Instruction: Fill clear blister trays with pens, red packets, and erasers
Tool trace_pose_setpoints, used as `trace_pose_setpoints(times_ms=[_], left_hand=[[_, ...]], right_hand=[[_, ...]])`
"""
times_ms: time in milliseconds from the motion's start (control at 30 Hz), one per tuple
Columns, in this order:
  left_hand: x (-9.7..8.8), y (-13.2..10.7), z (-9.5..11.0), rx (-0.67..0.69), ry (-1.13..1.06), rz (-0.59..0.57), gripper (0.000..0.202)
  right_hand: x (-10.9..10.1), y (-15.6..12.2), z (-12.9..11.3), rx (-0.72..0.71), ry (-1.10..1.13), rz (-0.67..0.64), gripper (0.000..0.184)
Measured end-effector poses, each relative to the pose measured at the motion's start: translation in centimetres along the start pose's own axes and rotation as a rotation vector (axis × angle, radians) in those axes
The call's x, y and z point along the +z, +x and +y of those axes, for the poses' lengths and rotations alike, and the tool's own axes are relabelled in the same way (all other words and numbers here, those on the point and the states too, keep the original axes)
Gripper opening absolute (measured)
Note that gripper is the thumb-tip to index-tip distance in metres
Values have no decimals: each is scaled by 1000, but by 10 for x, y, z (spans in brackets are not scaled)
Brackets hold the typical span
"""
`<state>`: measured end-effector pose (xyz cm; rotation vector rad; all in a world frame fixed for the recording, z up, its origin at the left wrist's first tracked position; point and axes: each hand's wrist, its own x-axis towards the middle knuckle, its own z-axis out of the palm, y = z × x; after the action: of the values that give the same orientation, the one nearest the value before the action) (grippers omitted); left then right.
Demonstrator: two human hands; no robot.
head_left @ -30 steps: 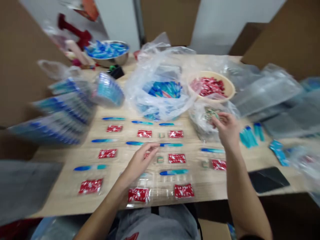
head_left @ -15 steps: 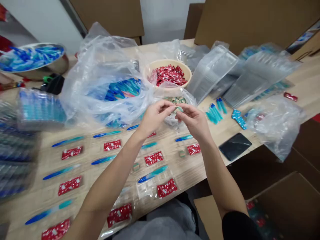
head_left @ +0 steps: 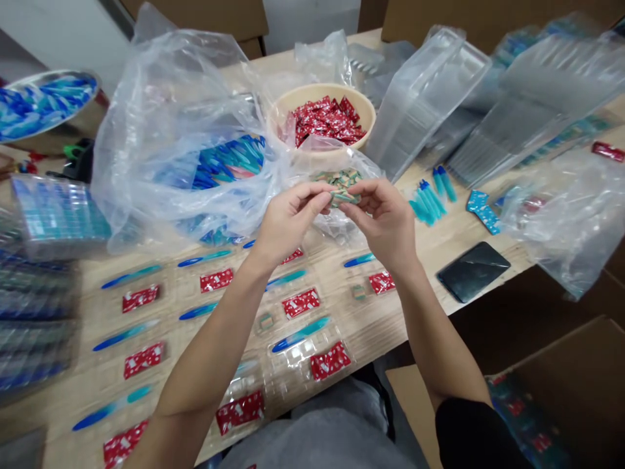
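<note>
My left hand (head_left: 284, 225) and right hand (head_left: 389, 220) pinch small green-and-tan pieces (head_left: 341, 197), near a clear bag (head_left: 342, 227) of more. Dark phone (head_left: 473, 271): at the bench (head_left: 374, 329) front edge.

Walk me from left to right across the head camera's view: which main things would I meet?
Metal bowl → large plastic bag of blue pens → small greenish item being held → loose turquoise sticks → light-blue packets → crumpled clear bag.
</note>
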<state>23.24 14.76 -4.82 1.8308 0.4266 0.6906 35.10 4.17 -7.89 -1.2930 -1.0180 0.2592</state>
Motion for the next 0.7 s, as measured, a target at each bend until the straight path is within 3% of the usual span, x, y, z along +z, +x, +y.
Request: trace_pose_setpoints(times_ms=[467, 700], left_hand=[[-3, 3, -9, 118, -8, 0, 18], [-1, 2, -9, 74, 4, 21, 21]], right_hand=[[-3, 1, -3, -72, -86, -63, 10], [-1, -1, 0, -48, -6, -33, 9]])
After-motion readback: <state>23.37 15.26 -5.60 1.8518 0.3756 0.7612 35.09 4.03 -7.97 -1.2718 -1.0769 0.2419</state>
